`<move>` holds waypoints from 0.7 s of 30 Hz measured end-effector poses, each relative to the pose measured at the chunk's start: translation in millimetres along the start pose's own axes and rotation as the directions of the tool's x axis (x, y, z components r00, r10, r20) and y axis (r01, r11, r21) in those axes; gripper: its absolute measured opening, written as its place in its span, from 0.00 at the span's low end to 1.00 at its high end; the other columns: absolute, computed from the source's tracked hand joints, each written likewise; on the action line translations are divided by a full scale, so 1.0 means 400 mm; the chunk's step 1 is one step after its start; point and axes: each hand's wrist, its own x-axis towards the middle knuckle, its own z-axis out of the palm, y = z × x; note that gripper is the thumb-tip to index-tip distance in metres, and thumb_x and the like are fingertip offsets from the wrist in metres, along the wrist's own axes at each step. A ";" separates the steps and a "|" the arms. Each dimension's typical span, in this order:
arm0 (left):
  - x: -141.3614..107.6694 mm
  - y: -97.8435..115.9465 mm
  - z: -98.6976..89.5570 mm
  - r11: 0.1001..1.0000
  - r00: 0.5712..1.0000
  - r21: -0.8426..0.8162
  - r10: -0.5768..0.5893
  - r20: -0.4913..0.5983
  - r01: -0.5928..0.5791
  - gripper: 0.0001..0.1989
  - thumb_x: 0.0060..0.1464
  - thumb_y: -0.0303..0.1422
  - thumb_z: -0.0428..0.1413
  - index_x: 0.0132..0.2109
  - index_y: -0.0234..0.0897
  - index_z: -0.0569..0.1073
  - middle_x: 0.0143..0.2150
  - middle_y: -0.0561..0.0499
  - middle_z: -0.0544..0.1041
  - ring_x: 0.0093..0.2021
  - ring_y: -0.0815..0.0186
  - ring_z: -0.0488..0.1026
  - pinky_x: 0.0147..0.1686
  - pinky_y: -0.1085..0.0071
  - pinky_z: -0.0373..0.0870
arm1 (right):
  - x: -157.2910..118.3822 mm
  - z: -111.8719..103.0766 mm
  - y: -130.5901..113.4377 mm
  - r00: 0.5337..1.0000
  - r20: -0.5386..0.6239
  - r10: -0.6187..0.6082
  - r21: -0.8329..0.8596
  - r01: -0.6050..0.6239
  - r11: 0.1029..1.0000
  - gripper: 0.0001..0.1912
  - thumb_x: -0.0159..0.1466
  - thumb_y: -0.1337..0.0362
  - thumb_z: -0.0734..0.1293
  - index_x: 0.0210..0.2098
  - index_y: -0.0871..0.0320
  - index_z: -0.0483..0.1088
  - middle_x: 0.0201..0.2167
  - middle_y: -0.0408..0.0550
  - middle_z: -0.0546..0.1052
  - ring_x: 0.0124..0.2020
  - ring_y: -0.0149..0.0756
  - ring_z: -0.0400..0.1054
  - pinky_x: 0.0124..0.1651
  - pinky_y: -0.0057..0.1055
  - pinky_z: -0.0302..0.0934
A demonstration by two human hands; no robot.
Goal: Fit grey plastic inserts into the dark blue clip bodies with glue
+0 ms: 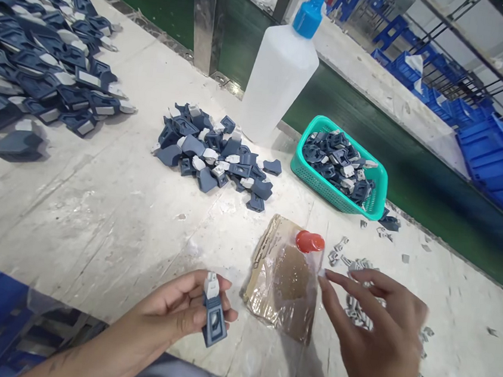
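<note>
A blue-grey plastic part with a white tip (214, 319) is held between the thumb and fingers of my left hand (180, 310). My right hand (376, 327) is at the right edge of a plastic-wrapped cardboard pad (263, 291), thumb and index finger pinched together at a small pale thing too small to name. On the pad lie a wet, shiny patch (293, 274) and a red cap (310, 241). Small metal clips (357, 316) are scattered beside and partly beneath my right hand.
Piles of blue-grey parts lie at the middle (214, 154) and far left (40, 58). A green basket (335, 200) holds more. Behind stands a white bottle with a blue cap (279, 77), near a green belt (413, 193). Blue bins (501, 161) are beyond.
</note>
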 end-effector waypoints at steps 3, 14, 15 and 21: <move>0.018 -0.015 0.005 0.996 0.995 0.076 0.049 0.083 -0.055 0.11 0.45 0.38 0.66 0.38 0.44 0.79 0.37 0.56 0.80 0.46 0.62 0.76 0.46 0.71 0.66 | -0.011 -0.013 -0.011 0.996 -0.054 0.073 -0.007 -0.073 0.997 0.07 0.58 0.65 0.69 0.38 0.56 0.71 0.37 0.48 0.68 0.35 0.33 0.60 0.43 0.38 0.50; 0.037 -0.045 0.002 0.923 0.977 0.329 0.165 0.135 -0.201 0.06 0.56 0.36 0.56 0.41 0.43 0.74 0.41 0.52 0.76 0.47 0.62 0.71 0.46 0.69 0.63 | -0.054 0.015 -0.040 0.998 0.000 0.061 0.059 -0.061 0.996 0.06 0.59 0.66 0.69 0.37 0.57 0.70 0.34 0.47 0.67 0.33 0.33 0.58 0.39 0.36 0.52; 0.035 -0.045 0.003 0.921 0.976 0.332 0.167 0.138 -0.205 0.06 0.56 0.36 0.56 0.41 0.43 0.73 0.41 0.52 0.76 0.46 0.62 0.71 0.45 0.69 0.63 | -0.057 0.013 -0.055 0.996 -0.001 0.089 0.085 -0.089 0.992 0.07 0.59 0.66 0.69 0.37 0.57 0.70 0.34 0.47 0.67 0.33 0.34 0.58 0.39 0.36 0.52; 0.033 -0.040 0.016 0.881 0.969 0.406 0.208 0.130 -0.244 0.05 0.57 0.36 0.55 0.41 0.43 0.73 0.40 0.52 0.77 0.44 0.62 0.71 0.44 0.69 0.62 | -0.076 0.008 -0.187 0.974 0.046 0.222 0.384 -0.223 0.896 0.08 0.57 0.68 0.69 0.36 0.54 0.70 0.34 0.46 0.65 0.35 0.35 0.59 0.36 0.34 0.53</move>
